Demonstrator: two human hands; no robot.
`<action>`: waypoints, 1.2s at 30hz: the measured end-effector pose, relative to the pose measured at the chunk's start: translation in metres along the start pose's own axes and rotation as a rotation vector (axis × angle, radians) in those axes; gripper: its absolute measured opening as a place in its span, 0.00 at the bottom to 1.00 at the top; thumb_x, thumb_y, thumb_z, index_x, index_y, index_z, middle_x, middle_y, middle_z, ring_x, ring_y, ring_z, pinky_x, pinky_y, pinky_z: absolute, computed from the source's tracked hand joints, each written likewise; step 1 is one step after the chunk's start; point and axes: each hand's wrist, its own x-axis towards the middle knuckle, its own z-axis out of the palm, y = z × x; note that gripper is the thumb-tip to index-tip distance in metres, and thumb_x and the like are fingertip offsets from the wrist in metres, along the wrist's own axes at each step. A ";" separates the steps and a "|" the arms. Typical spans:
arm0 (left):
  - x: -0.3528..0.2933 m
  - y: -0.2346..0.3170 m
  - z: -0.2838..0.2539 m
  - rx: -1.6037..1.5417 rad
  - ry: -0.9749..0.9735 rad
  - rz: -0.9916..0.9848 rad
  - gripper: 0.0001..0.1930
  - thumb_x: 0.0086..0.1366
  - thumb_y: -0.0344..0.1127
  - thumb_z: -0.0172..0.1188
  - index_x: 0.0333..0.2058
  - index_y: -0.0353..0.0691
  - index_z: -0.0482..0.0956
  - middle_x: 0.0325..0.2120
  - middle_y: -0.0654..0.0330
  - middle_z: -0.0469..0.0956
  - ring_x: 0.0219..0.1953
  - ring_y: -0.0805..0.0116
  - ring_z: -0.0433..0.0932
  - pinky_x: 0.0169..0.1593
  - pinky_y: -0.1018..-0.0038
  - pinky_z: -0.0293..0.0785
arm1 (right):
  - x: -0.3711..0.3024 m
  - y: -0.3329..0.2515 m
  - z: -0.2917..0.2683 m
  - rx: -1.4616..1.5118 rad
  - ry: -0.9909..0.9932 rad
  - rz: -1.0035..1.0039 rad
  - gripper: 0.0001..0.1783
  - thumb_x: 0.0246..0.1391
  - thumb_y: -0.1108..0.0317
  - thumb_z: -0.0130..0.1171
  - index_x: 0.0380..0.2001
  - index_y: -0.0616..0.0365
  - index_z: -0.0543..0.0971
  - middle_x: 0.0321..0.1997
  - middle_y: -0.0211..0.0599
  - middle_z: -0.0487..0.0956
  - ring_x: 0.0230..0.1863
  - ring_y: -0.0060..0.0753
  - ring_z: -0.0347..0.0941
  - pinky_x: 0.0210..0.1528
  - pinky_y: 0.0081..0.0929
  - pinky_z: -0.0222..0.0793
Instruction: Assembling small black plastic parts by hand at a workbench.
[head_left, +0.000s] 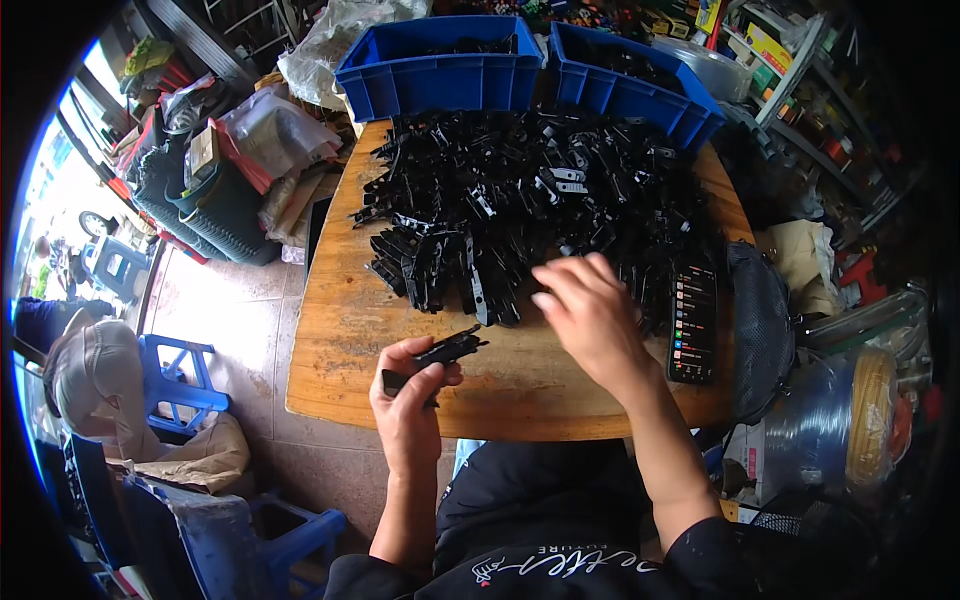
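Note:
A big heap of small black plastic parts [500, 180], a few with silvery pieces, covers the far part of a wooden table [335, 340]. In my left hand [408, 395], over the near edge of the table, a small bunch of black plastic parts [450, 348] is pinched between thumb and fingers. Their exact kind is too dark to make out. My right hand [590, 320] hovers at the near edge of the heap, fingers loosely bent and apart, with nothing visible in it.
Two blue crates [440, 85] with black parts inside stand behind the heap. A lit phone [693, 325] lies at the table's right, beside a dark mesh bag [760, 330]. Blue plastic stools [185, 380] stand on the left. Shelves and a clear roll [815, 425] crowd the right.

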 end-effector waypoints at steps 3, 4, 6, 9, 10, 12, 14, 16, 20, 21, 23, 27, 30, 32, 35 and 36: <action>0.000 -0.004 0.014 -0.025 -0.030 -0.076 0.13 0.54 0.22 0.52 0.41 0.30 0.69 0.28 0.53 0.75 0.28 0.69 0.75 0.37 0.75 0.72 | 0.007 -0.005 0.023 -0.103 -0.302 -0.053 0.14 0.43 0.68 0.59 0.36 0.58 0.73 0.42 0.40 0.72 0.44 0.44 0.65 0.47 0.39 0.62; 0.000 -0.003 0.012 -0.023 -0.038 -0.070 0.13 0.54 0.22 0.52 0.41 0.30 0.69 0.28 0.53 0.75 0.28 0.69 0.75 0.37 0.75 0.72 | -0.001 -0.012 0.028 -0.109 -0.302 -0.093 0.15 0.43 0.67 0.59 0.36 0.56 0.72 0.43 0.40 0.71 0.45 0.44 0.64 0.48 0.40 0.61; 0.000 -0.001 0.002 0.091 0.032 -0.026 0.13 0.54 0.22 0.52 0.41 0.31 0.69 0.28 0.54 0.75 0.29 0.70 0.75 0.36 0.76 0.72 | -0.007 -0.013 0.024 0.040 -0.289 -0.096 0.11 0.45 0.66 0.59 0.33 0.57 0.76 0.40 0.39 0.73 0.43 0.42 0.66 0.46 0.36 0.63; 0.003 -0.002 -0.008 0.074 0.049 -0.099 0.15 0.54 0.22 0.52 0.42 0.32 0.68 0.30 0.54 0.75 0.30 0.68 0.77 0.36 0.76 0.75 | 0.003 0.008 0.015 0.161 -0.147 -0.097 0.06 0.45 0.69 0.58 0.28 0.59 0.78 0.28 0.36 0.75 0.36 0.37 0.69 0.41 0.31 0.65; 0.004 -0.004 -0.008 0.107 0.060 -0.087 0.14 0.54 0.22 0.52 0.42 0.33 0.69 0.30 0.54 0.75 0.30 0.68 0.77 0.36 0.77 0.75 | 0.009 0.021 0.012 0.010 -0.086 -0.051 0.06 0.45 0.72 0.56 0.28 0.59 0.78 0.29 0.37 0.75 0.35 0.38 0.68 0.40 0.32 0.65; 0.006 -0.009 -0.002 0.095 0.019 -0.059 0.14 0.54 0.22 0.52 0.42 0.33 0.69 0.30 0.53 0.75 0.30 0.69 0.77 0.35 0.78 0.75 | 0.026 0.056 0.008 -0.359 -0.088 0.026 0.11 0.44 0.76 0.54 0.34 0.58 0.77 0.37 0.36 0.74 0.40 0.41 0.66 0.43 0.34 0.64; 0.008 -0.011 0.005 0.051 -0.033 -0.094 0.14 0.54 0.23 0.53 0.42 0.33 0.69 0.30 0.53 0.76 0.30 0.69 0.77 0.35 0.78 0.74 | 0.036 0.076 0.005 -0.436 -0.171 -0.006 0.12 0.41 0.77 0.56 0.33 0.57 0.77 0.36 0.35 0.73 0.43 0.39 0.64 0.46 0.36 0.61; 0.008 -0.010 0.005 0.019 -0.043 -0.107 0.14 0.54 0.23 0.53 0.42 0.32 0.69 0.30 0.53 0.76 0.29 0.68 0.77 0.34 0.78 0.74 | 0.040 0.083 0.006 -0.367 -0.250 -0.005 0.08 0.41 0.75 0.58 0.30 0.57 0.77 0.34 0.35 0.74 0.42 0.38 0.65 0.46 0.34 0.61; 0.005 -0.008 0.005 0.028 0.008 -0.107 0.15 0.53 0.23 0.53 0.42 0.32 0.69 0.30 0.52 0.76 0.31 0.67 0.77 0.36 0.76 0.75 | 0.031 0.070 -0.003 -0.039 -0.113 -0.033 0.06 0.41 0.74 0.59 0.27 0.59 0.75 0.33 0.35 0.74 0.41 0.38 0.66 0.45 0.33 0.62; 0.005 -0.007 0.007 0.018 0.011 -0.126 0.16 0.53 0.23 0.52 0.42 0.32 0.69 0.30 0.52 0.76 0.31 0.66 0.77 0.37 0.75 0.75 | 0.026 0.066 -0.006 0.025 -0.034 -0.045 0.06 0.42 0.74 0.59 0.27 0.60 0.75 0.32 0.36 0.74 0.38 0.38 0.67 0.42 0.32 0.63; 0.005 -0.006 0.012 0.010 -0.013 -0.108 0.16 0.53 0.22 0.52 0.42 0.31 0.69 0.31 0.53 0.76 0.32 0.67 0.77 0.39 0.75 0.74 | 0.017 0.046 -0.017 0.182 -0.047 0.104 0.06 0.46 0.73 0.58 0.28 0.63 0.73 0.29 0.36 0.73 0.30 0.30 0.69 0.34 0.24 0.65; 0.004 -0.010 0.019 -0.013 -0.078 -0.119 0.17 0.53 0.19 0.53 0.43 0.31 0.70 0.38 0.53 0.75 0.38 0.67 0.76 0.45 0.74 0.72 | -0.016 0.002 -0.028 0.810 -0.287 0.282 0.08 0.55 0.69 0.53 0.37 0.61 0.74 0.27 0.23 0.69 0.29 0.13 0.63 0.32 0.13 0.61; 0.001 -0.015 0.025 -0.039 -0.148 -0.138 0.18 0.52 0.17 0.53 0.45 0.32 0.70 0.44 0.53 0.73 0.44 0.66 0.74 0.50 0.74 0.69 | -0.035 -0.012 -0.027 1.156 -0.421 0.448 0.12 0.56 0.68 0.53 0.39 0.65 0.74 0.33 0.28 0.73 0.32 0.13 0.67 0.34 0.14 0.66; -0.004 -0.015 0.029 0.048 -0.206 -0.098 0.19 0.52 0.17 0.53 0.45 0.31 0.69 0.44 0.54 0.74 0.43 0.69 0.74 0.50 0.75 0.68 | -0.037 -0.016 -0.027 1.303 -0.500 0.566 0.12 0.56 0.65 0.54 0.38 0.64 0.74 0.33 0.30 0.75 0.29 0.13 0.68 0.33 0.14 0.67; -0.009 -0.016 0.028 0.155 -0.259 -0.103 0.20 0.52 0.18 0.53 0.46 0.32 0.69 0.44 0.56 0.74 0.43 0.73 0.73 0.49 0.77 0.67 | -0.039 -0.009 -0.029 1.332 -0.559 0.583 0.13 0.56 0.64 0.53 0.36 0.64 0.74 0.30 0.30 0.77 0.26 0.14 0.69 0.29 0.14 0.68; -0.010 -0.017 0.027 0.166 -0.296 -0.093 0.20 0.53 0.18 0.53 0.46 0.32 0.69 0.44 0.56 0.74 0.43 0.74 0.73 0.49 0.78 0.67 | -0.040 -0.008 -0.031 1.334 -0.558 0.585 0.13 0.56 0.64 0.53 0.36 0.64 0.74 0.30 0.30 0.77 0.26 0.14 0.69 0.29 0.14 0.68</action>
